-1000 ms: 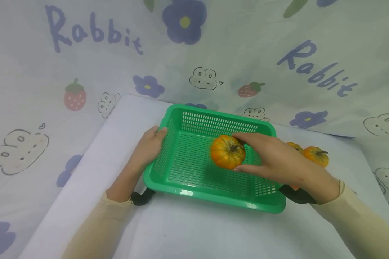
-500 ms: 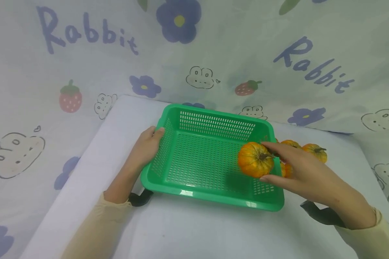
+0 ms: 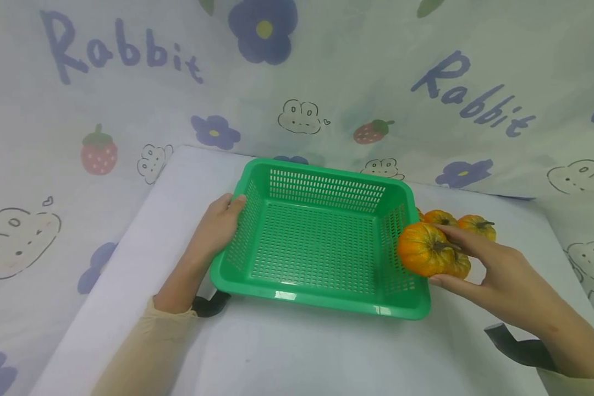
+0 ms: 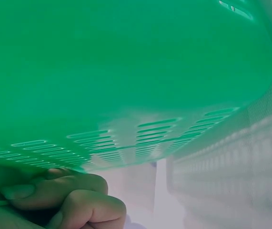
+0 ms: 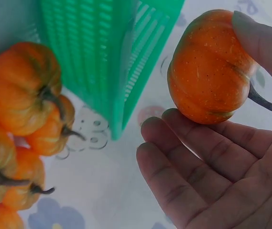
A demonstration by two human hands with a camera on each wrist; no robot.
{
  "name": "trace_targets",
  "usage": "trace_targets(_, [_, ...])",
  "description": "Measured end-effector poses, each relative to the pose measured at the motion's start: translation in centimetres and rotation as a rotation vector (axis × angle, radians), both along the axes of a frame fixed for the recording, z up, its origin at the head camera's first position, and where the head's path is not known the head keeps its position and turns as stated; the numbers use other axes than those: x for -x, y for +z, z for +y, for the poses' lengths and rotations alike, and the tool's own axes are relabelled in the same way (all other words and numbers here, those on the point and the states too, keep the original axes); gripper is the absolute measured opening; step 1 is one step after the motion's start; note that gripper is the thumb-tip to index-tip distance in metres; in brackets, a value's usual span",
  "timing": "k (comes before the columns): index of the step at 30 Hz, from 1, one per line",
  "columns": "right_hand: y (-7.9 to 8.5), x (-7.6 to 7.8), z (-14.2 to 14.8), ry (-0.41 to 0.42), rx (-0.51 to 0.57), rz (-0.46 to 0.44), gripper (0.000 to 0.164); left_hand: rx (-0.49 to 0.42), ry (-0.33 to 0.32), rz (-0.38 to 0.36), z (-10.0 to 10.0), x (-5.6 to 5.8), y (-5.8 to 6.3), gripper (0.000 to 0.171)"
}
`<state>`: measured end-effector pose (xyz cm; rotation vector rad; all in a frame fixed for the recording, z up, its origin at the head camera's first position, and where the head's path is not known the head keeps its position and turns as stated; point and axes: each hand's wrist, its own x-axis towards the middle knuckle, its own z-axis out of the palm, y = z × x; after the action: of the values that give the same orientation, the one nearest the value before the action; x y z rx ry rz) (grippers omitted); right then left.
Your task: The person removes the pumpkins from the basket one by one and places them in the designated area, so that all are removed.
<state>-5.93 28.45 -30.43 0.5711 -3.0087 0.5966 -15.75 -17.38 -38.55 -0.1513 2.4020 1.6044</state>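
A green plastic basket [image 3: 317,247] with slotted walls stands on the white table, with nothing inside it. My left hand [image 3: 215,225] grips its left rim, thumb on top; the left wrist view shows curled fingers [image 4: 90,205] beneath the green rim [image 4: 126,62]. At the basket's right wall, my right hand [image 3: 505,275] pinches a small orange pumpkin [image 3: 418,250] between thumb and fingertips. Its dark stem points toward the palm. In the right wrist view that pumpkin [image 5: 207,69] is held up apart from the others.
Several similar pumpkins [image 3: 477,224] sit close together on the table [image 3: 297,352] just right of the basket; the right wrist view shows them as a cluster [image 5: 19,95]. Behind the table hangs a cloth [image 3: 326,66] printed with rabbits, flowers and strawberries.
My right hand has carried the pumpkin rightward from over the basket's middle to its right wall. The left hand keeps its grip on the rim. The head view has shifted slightly.
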Motion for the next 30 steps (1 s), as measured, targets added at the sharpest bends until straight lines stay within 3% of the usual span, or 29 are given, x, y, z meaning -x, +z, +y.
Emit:
trace_targets(8, [-1.1,-0.8,2.2,-0.109,0.030,-0.031,0.088,0.012,-0.002,0.002,-0.1,0.0,-0.1,0.055])
trace_targets(14, [-2.1,-1.4,3.8,-0.191,-0.009,-0.052,0.089,0.024,-0.008,0.001,-0.1,0.0,0.1,0.055])
trace_targets(30, [-3.8,-1.3,6.2,-0.259,-0.047,-0.074,0.087,0.013,-0.013,-0.010,-0.2,0.0,0.1,0.059])
